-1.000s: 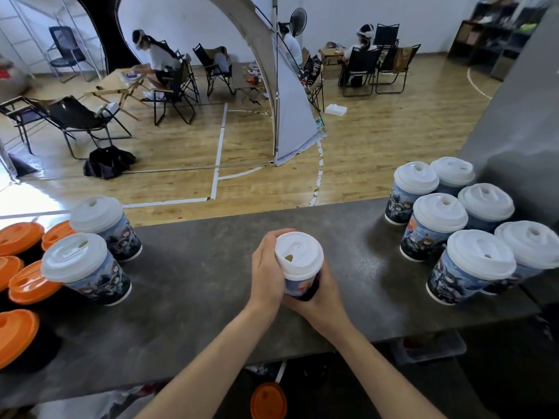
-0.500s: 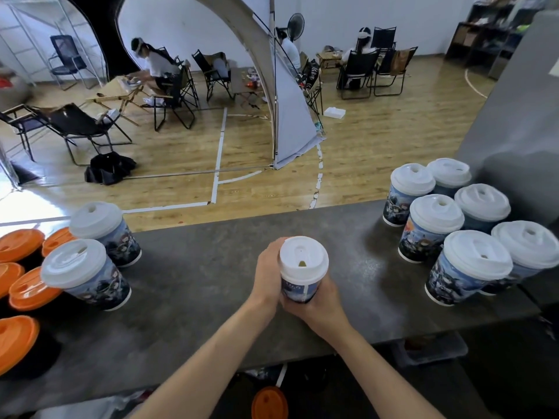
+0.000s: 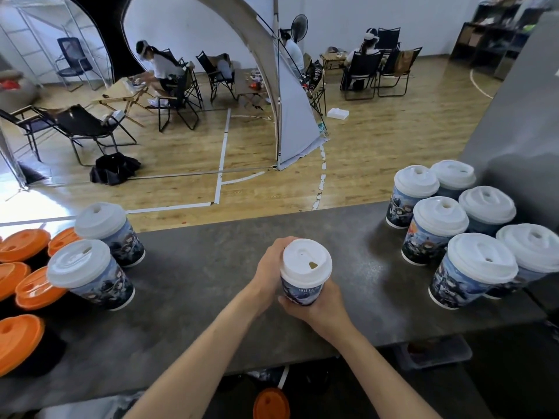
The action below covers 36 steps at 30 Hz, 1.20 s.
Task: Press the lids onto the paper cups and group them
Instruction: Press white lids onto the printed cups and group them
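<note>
Both hands wrap lidded cup (image 3: 304,287): left hand (image 3: 269,269), right hand (image 3: 314,306) | check white lid (image 3: 305,261) rim seats evenly | then join group (image 3: 453,225) right of hands

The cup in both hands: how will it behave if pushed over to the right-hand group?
The held cup tapers downward, so a push near its lid would probably tip it; push low. Its paper wall likely dents under a hard squeeze, though the lid should stiffen the rim. Contents are hidden, so weight is unclear.
</note>
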### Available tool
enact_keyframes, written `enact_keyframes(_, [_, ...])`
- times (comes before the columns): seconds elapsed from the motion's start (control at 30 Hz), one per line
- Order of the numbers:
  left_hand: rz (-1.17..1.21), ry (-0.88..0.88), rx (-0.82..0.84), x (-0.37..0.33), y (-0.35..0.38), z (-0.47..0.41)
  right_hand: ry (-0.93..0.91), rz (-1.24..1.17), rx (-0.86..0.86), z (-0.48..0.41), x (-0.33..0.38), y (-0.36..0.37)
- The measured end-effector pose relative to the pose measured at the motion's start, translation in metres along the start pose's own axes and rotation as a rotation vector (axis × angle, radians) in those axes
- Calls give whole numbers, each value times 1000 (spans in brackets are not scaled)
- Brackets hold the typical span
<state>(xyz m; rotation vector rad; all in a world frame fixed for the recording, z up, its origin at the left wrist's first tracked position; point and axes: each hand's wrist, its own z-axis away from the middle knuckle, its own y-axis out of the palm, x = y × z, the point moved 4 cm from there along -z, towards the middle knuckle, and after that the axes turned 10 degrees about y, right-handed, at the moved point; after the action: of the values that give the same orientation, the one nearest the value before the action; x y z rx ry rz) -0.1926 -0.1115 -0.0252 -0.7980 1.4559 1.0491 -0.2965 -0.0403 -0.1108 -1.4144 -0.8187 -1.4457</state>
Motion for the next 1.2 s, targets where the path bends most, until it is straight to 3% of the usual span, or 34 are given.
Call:
enact_keyframes(0.23, [21, 206, -201, 9, 5, 16, -30, -19, -36, 0, 8, 1])
enact_keyframes(0.43, [4, -107, -37, 6, -7, -2, -24, 20, -14, 2, 7, 2])
enact_keyframes(0.63, [0, 199, -202, 8, 10, 18, -20, -13, -43, 1, 7, 0])
enact_keyframes(0.73, [52, 77, -173, 9, 5, 11, 4, -23, -56, 0, 2, -2])
enact_keyframes(0.83, [33, -97, -26, 0, -1, -2, 13, -4, -53, 0, 1, -2])
enact_keyframes(0.93, [-73, -37, -50, 1, -6, -3, -3, 4, -42, 1, 5, -1])
enact_keyframes(1.1, [-7, 186, -173, 4, 2, 15, -2, -25, -42, 1, 7, 2])
enact_keyframes(1.2, [30, 38, -123, 4, 0, 8, 12, 0, -41, 0, 3, -1])
